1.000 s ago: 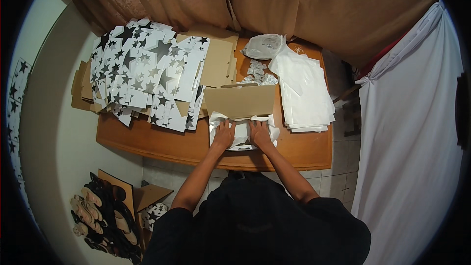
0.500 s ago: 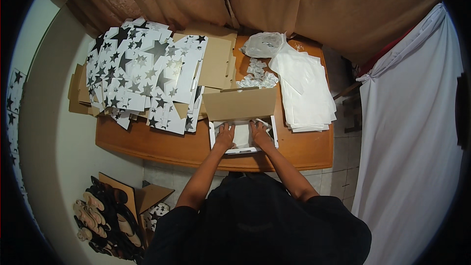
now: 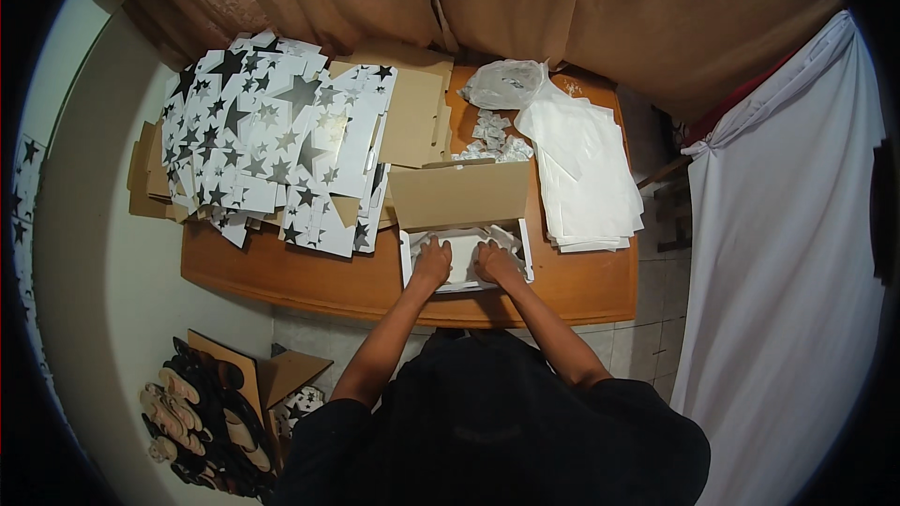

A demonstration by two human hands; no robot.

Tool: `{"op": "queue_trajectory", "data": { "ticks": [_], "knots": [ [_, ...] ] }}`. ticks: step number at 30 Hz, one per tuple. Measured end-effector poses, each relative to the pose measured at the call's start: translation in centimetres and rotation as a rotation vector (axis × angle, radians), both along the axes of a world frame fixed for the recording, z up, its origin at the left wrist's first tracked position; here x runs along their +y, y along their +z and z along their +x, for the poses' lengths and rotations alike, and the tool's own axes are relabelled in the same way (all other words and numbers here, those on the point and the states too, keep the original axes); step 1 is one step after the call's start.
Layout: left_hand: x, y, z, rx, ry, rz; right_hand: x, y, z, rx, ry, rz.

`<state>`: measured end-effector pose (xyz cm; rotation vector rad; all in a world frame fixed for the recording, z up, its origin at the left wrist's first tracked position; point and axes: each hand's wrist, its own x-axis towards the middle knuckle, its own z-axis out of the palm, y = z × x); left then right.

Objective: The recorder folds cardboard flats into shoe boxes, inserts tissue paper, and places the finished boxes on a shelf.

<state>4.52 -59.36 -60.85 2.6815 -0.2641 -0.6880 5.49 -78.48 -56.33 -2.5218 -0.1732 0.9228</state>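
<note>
A wooden counter stands against brown curtains; right of it hangs a white sheet, below it lies tiled floor.

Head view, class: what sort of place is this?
Probably a home packing workshop: flat star-printed white cardboard box blanks and stacked white paper sheets cover a wooden table; both hands work in an open box.

Dim warm indoor light, soft shadows, sharp centre, strong fisheye bending, black corners

black short-sleeved shirt, bare forearms, left hand, right hand
</note>
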Motion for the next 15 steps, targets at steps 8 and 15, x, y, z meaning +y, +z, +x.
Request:
{"op": "queue_trajectory", "data": {
  "ticks": [8,15],
  "knots": [
    [0.2,0.8,-0.2,0.156,-0.001,0.103,-0.6,-2.9,-0.9,-0.165,0.073,-0.124],
    [-0.9,0.0,1.0,0.185,-0.026,0.089,-2.5,-5.3,-0.9,-0.283,0.040,-0.122]
  ]
}}
